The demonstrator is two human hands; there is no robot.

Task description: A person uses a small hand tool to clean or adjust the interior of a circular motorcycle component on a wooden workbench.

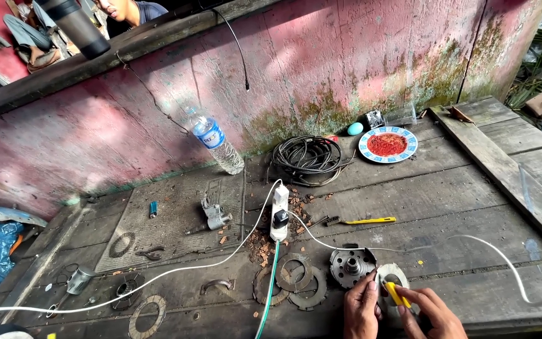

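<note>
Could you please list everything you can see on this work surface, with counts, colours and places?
Pale disc part: one, whitish, near edge, under both hands.
Yellow-handled tool: one, in the right hand, on the disc.
Metal hub: one, grey, left of the disc.
Friction rings: several, rusty brown, left of the hub.
Power strip: one, white, centre, with white cable.
Brush: one, yellow handle, right of the strip.
Cable coil: one, black, by the wall.
Plate: one, blue-white rim, red contents, far right.
Water bottle: one, clear, leaning on the wall.
Lighter: one, blue, on the grey mat.
Left hand: on the disc.
Right hand: grips the tool.
</note>
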